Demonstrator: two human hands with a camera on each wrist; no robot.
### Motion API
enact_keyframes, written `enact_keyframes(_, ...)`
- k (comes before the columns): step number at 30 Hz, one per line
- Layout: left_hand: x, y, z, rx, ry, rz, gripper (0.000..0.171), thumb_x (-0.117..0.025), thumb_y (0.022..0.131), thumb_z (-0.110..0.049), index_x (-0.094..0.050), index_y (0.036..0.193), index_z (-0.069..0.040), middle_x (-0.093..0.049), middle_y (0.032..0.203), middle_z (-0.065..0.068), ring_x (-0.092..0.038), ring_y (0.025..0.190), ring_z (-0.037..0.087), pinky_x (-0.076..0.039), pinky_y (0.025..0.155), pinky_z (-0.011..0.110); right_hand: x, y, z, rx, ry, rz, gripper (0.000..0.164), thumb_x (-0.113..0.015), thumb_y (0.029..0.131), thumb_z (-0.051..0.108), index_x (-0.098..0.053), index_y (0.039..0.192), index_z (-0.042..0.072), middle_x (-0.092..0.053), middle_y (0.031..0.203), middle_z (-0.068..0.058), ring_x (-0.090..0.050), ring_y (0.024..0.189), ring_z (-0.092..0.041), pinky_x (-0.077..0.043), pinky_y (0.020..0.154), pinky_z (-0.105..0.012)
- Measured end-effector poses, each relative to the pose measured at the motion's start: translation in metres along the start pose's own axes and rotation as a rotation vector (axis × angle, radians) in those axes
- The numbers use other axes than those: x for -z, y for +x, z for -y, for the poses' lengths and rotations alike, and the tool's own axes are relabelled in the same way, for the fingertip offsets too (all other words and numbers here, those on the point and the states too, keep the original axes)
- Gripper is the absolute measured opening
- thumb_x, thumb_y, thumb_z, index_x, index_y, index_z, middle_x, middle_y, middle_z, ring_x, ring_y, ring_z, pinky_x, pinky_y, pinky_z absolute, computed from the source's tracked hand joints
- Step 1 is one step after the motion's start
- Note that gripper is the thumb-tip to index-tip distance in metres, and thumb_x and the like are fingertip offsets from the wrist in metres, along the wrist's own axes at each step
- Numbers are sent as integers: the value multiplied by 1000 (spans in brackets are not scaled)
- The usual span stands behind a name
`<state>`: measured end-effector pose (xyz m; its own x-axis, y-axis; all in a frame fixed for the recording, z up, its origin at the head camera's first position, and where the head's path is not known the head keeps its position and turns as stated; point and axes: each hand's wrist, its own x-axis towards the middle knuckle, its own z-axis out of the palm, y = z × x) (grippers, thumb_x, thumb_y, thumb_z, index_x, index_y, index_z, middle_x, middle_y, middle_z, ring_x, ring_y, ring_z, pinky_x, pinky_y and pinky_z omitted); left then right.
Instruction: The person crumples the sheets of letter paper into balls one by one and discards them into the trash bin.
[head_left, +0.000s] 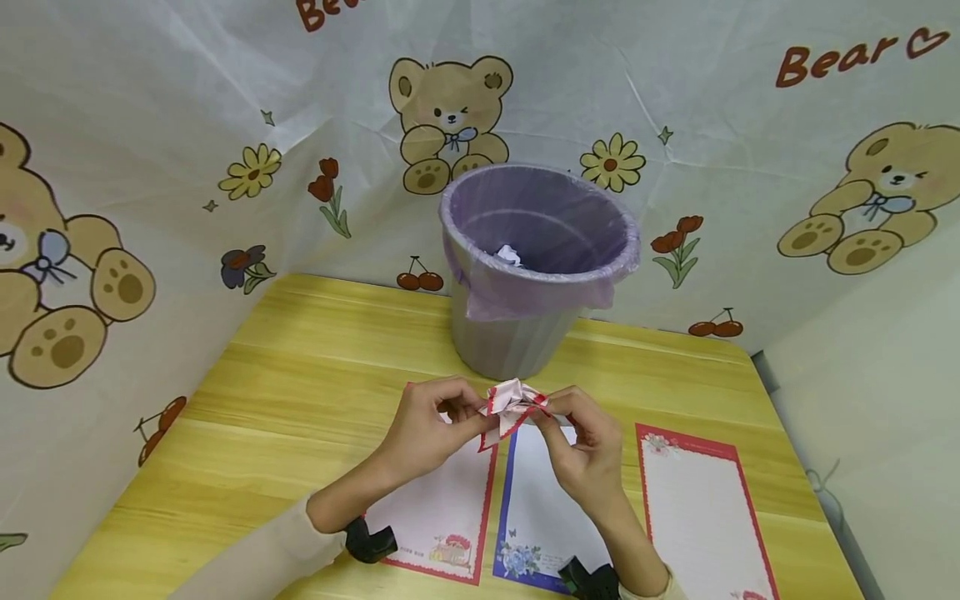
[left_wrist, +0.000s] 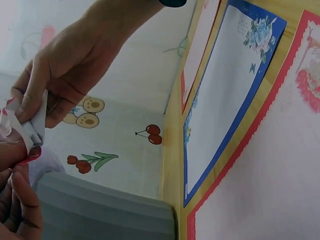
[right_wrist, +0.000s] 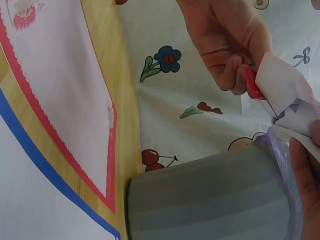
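A crumpled sheet of white paper with a red border (head_left: 514,400) is held up between both hands, above the table and in front of the bin. My left hand (head_left: 431,425) pinches its left side between thumb and fingers. On the other side, my right hand (head_left: 588,442) pinches the right edge. The right wrist view shows the paper's creased white back (right_wrist: 280,85) bunched between the hands. Beneath them lie a red-bordered sheet (head_left: 442,508) and a blue-bordered sheet (head_left: 547,500), both flat on the table.
A grey bin (head_left: 510,342) with a purple liner (head_left: 525,300) stands at the back, with crumpled white paper (head_left: 508,255) inside. Another red-bordered sheet (head_left: 701,508) lies flat at the right of the wooden table (head_left: 300,400). A bear-print cloth (head_left: 337,100) hangs behind.
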<state>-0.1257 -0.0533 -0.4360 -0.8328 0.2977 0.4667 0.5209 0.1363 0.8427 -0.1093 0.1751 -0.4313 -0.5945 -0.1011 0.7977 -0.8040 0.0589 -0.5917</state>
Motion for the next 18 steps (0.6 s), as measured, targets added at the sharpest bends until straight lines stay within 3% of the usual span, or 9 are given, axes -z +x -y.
enact_keyframes(4,1,-1,-1,40,-75,17,12,-86,94,-16,-78,103,-18,-77,88,0,-69,77,9,-63,70,26,2,1,-3,4,7,-33,8,-74,90,-18,-69,90,-11,-71,88,-18,-71,86,-12,-64,88,-20)
enact_keyframes(9,3,-4,-2,66,-272,88,22,-71,102,-3,-73,124,-6,-77,116,16,-75,101,13,-66,89,28,6,2,-2,-4,-7,-55,8,-75,90,-17,-69,90,-12,-72,87,-16,-71,85,-11,-64,87,-20)
enact_keyframes(13,4,-4,0,33,-412,153,29,-62,101,8,-67,130,6,-69,129,31,-74,115,12,-63,101,28,8,1,0,-18,23,-72,13,-72,87,-23,-67,90,-11,-71,87,-14,-70,84,-12,-65,86,-20)
enact_keyframes(18,6,-1,2,-23,-513,216,36,-67,97,13,-62,133,12,-65,127,40,-75,115,11,-64,100,32,11,0,2,-73,99,-98,9,-70,93,-17,-62,90,-15,-71,92,-7,-69,83,-11,-65,76,-19)
